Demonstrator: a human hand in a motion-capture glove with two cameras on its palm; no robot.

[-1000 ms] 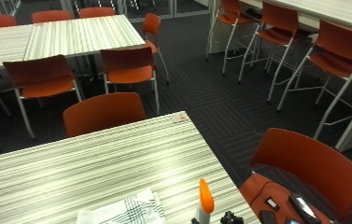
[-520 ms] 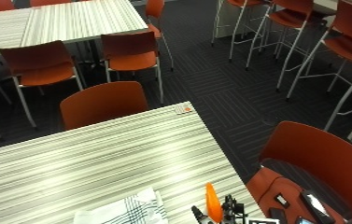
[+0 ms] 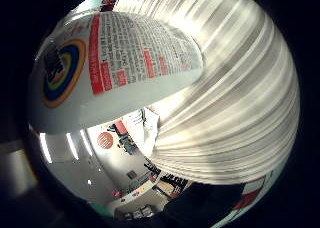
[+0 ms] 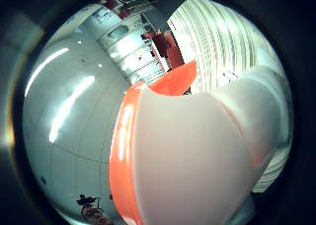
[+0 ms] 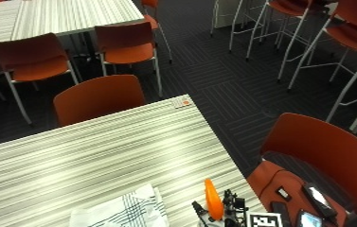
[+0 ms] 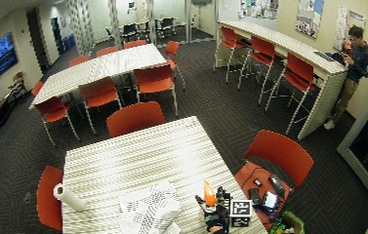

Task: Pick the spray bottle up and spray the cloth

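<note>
Striped table [image 5: 102, 156] holds the cloth [image 5: 124, 213]; spray bottle [image 5: 213, 201] hides the fingers, grip unclear.

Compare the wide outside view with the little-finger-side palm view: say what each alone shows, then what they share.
Only the wide view shows the cloth, a paper roll and the gloved hand at the bottle's orange nozzle. Only the palm view shows the bottle's printed label, close to the palm. Both show the bottle and the striped table.

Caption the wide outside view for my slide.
Gloved right hand at the orange-topped spray bottle, beside the cloth on the striped table.
</note>
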